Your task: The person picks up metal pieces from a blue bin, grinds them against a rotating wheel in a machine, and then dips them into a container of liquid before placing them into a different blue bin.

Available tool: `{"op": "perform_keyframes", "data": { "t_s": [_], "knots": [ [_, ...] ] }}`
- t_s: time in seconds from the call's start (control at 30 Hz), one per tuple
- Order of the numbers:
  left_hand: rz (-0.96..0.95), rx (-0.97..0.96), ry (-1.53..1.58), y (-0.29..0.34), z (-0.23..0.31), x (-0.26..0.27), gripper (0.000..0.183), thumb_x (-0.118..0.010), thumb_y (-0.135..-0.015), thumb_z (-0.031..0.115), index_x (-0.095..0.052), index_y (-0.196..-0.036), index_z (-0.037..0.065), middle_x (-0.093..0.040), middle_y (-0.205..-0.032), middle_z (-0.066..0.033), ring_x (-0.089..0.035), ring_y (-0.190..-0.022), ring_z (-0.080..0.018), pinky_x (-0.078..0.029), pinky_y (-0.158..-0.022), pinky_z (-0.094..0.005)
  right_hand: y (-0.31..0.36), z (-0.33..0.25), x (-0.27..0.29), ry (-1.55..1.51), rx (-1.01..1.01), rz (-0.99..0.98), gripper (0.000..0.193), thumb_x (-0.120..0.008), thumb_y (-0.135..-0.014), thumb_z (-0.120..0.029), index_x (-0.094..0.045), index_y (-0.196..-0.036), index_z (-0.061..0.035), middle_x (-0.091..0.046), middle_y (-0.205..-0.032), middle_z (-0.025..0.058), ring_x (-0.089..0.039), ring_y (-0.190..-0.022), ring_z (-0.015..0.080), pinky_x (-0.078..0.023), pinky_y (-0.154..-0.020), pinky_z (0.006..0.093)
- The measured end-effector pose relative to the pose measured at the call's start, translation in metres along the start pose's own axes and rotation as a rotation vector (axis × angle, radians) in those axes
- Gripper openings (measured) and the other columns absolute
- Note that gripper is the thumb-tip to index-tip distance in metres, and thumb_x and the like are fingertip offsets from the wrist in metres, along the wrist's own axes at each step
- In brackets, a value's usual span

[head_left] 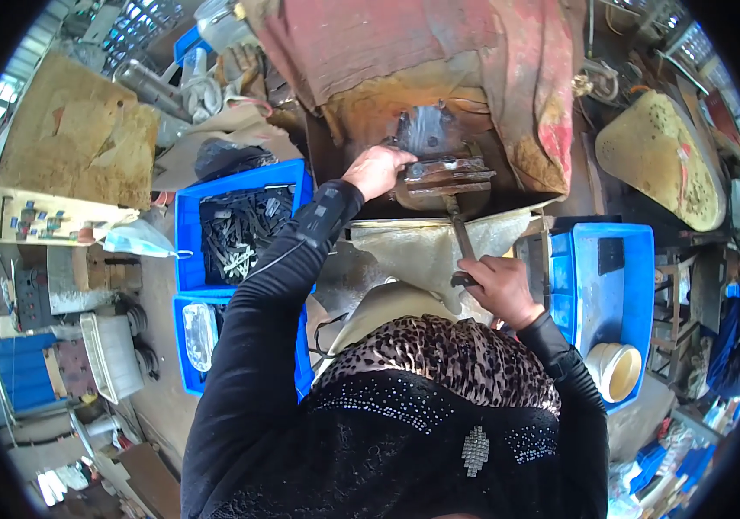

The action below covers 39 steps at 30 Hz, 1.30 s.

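My left hand point(379, 171) reaches into a hooded machine, fingers closed at the left end of a wet brown metal fixture point(450, 176). What the fingertips hold, if anything, is too small to make out. A metal lever point(458, 227) runs from the fixture toward me. My right hand point(506, 290) is wrapped round its near end. Just behind the fixture sits a grey, shiny part of the machine point(427, 130), slightly blurred. A stained red cloth point(387, 43) drapes over the hood, and a pale sheet point(413, 251) hangs below its front edge.
Left of me, a blue bin point(182, 227) holds many dark, narrow metal pieces; another blue bin point(186, 346) with a clear plastic pack adjoins it. To the right stands a blue crate point(599, 229) with a cream bucket point(619, 370). A worn yellowish stool seat point(660, 160) lies beyond.
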<state>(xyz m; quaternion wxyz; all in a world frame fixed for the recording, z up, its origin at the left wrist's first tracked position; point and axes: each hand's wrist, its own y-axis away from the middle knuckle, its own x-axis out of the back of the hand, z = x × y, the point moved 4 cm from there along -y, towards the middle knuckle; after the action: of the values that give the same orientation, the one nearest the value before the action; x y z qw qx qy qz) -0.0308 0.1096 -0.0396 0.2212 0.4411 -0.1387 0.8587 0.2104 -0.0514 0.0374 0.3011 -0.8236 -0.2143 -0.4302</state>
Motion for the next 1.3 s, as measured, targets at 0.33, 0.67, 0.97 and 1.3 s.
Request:
{"op": "perform_keyframes", "data": {
  "t_s": [0.33,0.67,0.97,1.3],
  "knots": [
    [0.803,0.195,-0.117,0.151,-0.021,0.089,0.03,-0.06,-0.083,-0.003,-0.066,-0.111,0.004,-0.065,-0.096,-0.016,-0.064,-0.09,-0.0357,-0.052,-0.08,-0.0379,-0.141,0.041,0.045,-0.105,-0.252,0.286,0.023,-0.073,-0.084,-0.017,-0.068,-0.103,-0.0044,-0.069,-0.09,0.0108,-0.064,-0.074,0.0161,-0.05,-0.067,0.0286],
    [1.016,0.778,-0.006,0.348,-0.125,0.065,0.014,-0.063,-0.086,0.006,-0.071,-0.097,0.005,-0.069,-0.091,-0.0174,-0.068,-0.084,-0.0339,-0.054,-0.074,-0.0387,-0.291,0.158,0.039,-0.288,-0.246,0.26,0.027,-0.07,-0.09,-0.031,-0.07,-0.101,-0.0056,-0.062,-0.086,-0.0067,-0.051,-0.082,0.0035,-0.042,-0.078,0.0209],
    [0.924,0.888,0.004,0.365,-0.159,0.033,0.014,-0.063,-0.087,0.011,-0.072,-0.096,0.007,-0.068,-0.085,-0.0199,-0.068,-0.081,-0.0366,-0.053,-0.072,-0.0413,-0.317,0.19,0.037,-0.174,-0.297,0.242,0.033,-0.07,-0.089,-0.038,-0.071,-0.103,-0.0076,-0.061,-0.084,-0.0051,-0.052,-0.084,0.0047,-0.042,-0.08,0.0214],
    [0.839,1.13,-0.079,0.354,-0.2,0.035,0.021,-0.059,-0.085,0.014,-0.072,-0.099,0.007,-0.07,-0.092,-0.0174,-0.068,-0.09,-0.0338,-0.053,-0.083,-0.042,-0.222,0.21,0.017,-0.21,-0.463,0.166,0.039,-0.067,-0.093,-0.026,-0.063,-0.118,0.0036,-0.068,-0.11,0.006,-0.059,-0.101,0.0113,-0.043,-0.092,0.0257]
  ]
}}
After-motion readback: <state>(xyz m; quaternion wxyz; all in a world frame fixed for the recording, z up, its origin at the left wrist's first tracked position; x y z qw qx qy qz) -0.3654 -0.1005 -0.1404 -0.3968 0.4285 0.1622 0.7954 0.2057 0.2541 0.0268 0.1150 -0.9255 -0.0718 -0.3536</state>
